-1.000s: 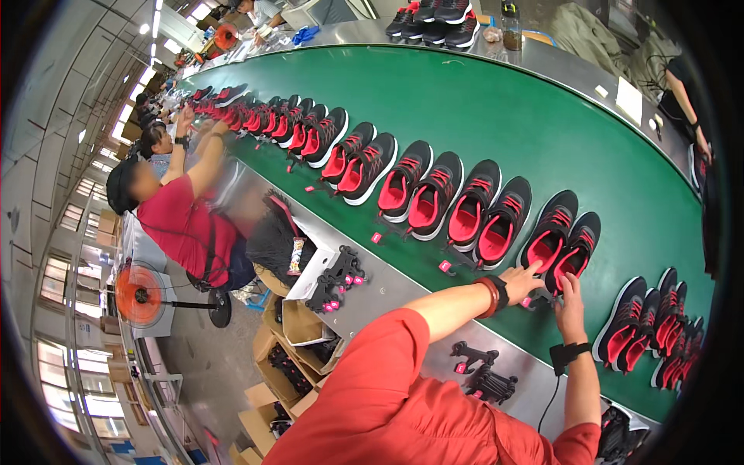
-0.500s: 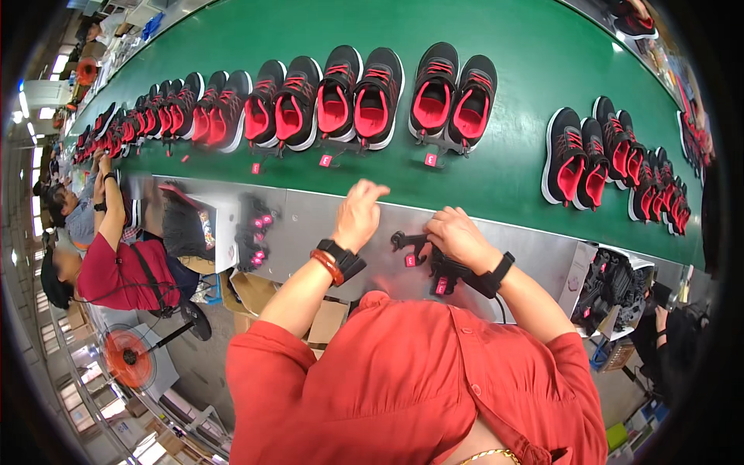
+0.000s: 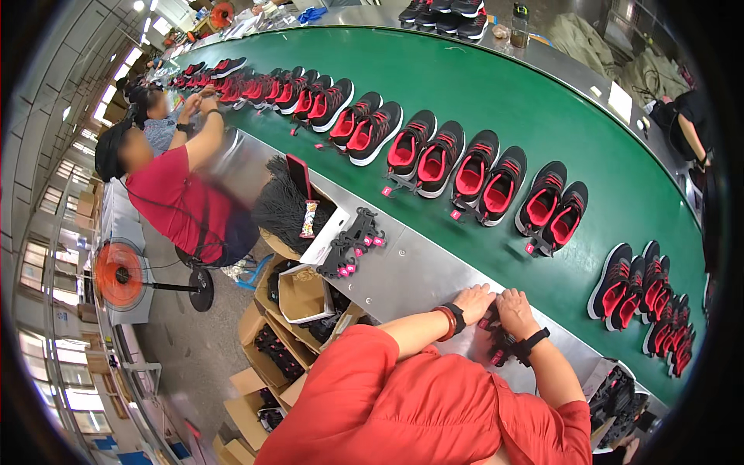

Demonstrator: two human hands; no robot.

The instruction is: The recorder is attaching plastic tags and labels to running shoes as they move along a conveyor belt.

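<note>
My left hand [image 3: 473, 304] and my right hand [image 3: 518, 313] meet side by side over the metal ledge at the green belt's near edge. Their fingers are curled in on black plastic shoe hangers [image 3: 497, 341] with small pink tags. The right hand covers much of the hangers, and the left fingers close at their far end; the exact grip is partly hidden. Beyond my hands, a pair of black shoes with red linings and laces [image 3: 552, 208] stands on the belt, a tagged black hanger at its near end.
More pairs of shoes [image 3: 434, 159] line the green belt [image 3: 372, 66] to the left; others [image 3: 620, 288] stand at the right. Black hangers [image 3: 353, 244] lie on the ledge beside a box of black laces [image 3: 283, 203]. A person in red [image 3: 182, 194] sits at left, near an orange fan [image 3: 120, 274].
My view has swung left and tilted, shifting the scene. My left hand, raised and apart before with fingers extended, has come down beside my right hand at the hangers.
</note>
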